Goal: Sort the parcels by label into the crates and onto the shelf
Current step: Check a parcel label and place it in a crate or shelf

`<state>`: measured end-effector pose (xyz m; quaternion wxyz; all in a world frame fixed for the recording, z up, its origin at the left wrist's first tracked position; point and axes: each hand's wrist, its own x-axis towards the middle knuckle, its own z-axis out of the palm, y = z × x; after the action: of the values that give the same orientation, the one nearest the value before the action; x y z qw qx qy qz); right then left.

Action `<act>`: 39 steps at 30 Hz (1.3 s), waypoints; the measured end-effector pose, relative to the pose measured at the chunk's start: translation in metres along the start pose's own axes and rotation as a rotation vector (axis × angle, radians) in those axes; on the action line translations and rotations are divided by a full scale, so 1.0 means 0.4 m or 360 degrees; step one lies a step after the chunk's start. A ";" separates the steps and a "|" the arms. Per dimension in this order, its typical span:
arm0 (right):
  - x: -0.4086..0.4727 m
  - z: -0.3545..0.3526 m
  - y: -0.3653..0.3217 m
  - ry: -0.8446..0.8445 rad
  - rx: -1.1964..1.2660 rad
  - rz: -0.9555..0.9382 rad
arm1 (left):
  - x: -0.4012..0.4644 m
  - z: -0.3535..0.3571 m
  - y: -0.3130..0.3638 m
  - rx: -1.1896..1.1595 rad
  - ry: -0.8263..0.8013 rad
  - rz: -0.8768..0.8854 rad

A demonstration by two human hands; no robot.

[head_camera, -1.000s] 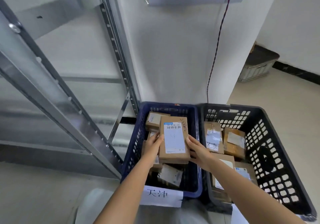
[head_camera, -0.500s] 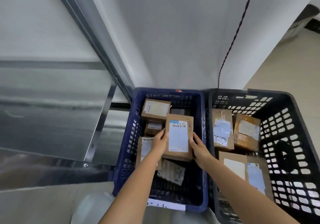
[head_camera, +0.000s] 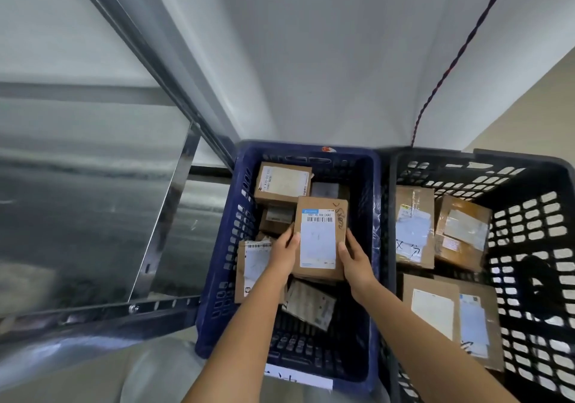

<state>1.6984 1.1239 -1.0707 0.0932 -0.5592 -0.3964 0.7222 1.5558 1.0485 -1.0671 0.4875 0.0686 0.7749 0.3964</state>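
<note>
**Both hands clamp one labelled parcel over the blue crate**

Grip: two-handed side clamp. Left hand (head_camera: 284,255) pinches the left long edge of the held parcel (head_camera: 320,237), thumb on the top face beside the label, other fingers hidden below it. Right hand (head_camera: 353,261) does the same on the right edge, thumb on the face near the lower right corner. Parcel sits label-up, roughly level, above the middle of the crate's contents; can't tell if it touches the parcels below.

Largest to smallest:
- Metal shelf (head_camera: 93,203), left of the crates, shiny sheet deck with slotted uprights.
- Black crate (head_camera: 529,203), right side, touching the blue one; holds several brown parcels with white labels.
- Blue crate (head_camera: 236,247), centre, perforated walls, white paper tag on its near rim, writing cut off.
- Box at the crate's far end (head_camera: 283,183), label up, upright.
- Flat parcel at the left wall (head_camera: 252,269), partly under the left wrist.
- Tilted small packet (head_camera: 311,306) under the held parcel, near end.
- Held parcel's label (head_camera: 318,239): barcode near the top, blue strip at the top left corner, pen scribble on bare card to its right.

Handling, judged: small stiff cardboard box, likely light, as fingertip pressure alone carries it. Faces look dry and matte, so slip risk is low; the glossy label is the slicker patch. Best hold is the long edges or corners, where card is stiffest; keep thumbs off the barcode so it reads. Fragility unknown, contents not visible.
</note>
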 end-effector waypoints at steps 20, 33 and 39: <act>-0.011 0.001 -0.027 0.0014 -0.0020 0.0037 | -0.003 -0.014 0.002 -0.0206 -0.0137 0.0000; -0.094 0.003 -0.127 -0.0005 -0.0686 -0.0531 | -0.140 -0.088 0.087 0.0279 0.0415 0.0552; -0.167 0.003 -0.214 0.0239 -0.1509 -0.1061 | -0.216 -0.160 0.165 0.1229 0.0865 0.1187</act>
<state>1.6947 1.1418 -0.9635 0.0828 -0.4345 -0.8232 0.3559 1.5300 1.0157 -0.9480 0.0398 0.4042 0.8834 0.2339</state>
